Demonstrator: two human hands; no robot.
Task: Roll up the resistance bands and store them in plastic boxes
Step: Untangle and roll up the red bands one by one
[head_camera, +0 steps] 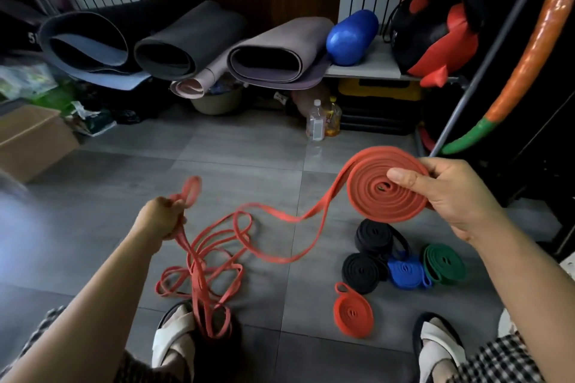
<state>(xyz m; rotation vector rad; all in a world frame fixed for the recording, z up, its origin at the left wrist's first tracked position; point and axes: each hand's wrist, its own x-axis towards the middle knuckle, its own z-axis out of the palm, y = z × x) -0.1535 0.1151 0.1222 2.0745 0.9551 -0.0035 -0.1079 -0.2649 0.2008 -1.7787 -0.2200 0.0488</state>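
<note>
The right hand (460, 196) pinched a half-wound coil of flat orange-red rubber band (382, 190), thumb across its face, above the grey tiled floor (242, 149). The coil's loose tail trailed down toward the floor's middle. The left hand (161, 218) gripped a bunch of thin red loops (202, 274). The rubber looked soft, stretchy and grippy. It would likely spring open unless clamped flat across both faces.

Probably gym storeroom: rolled mats (193, 40)

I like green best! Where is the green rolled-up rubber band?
In the head view, the green rolled-up rubber band lies on the grey floor tiles at lower right, beside the blue rolled band.
</note>
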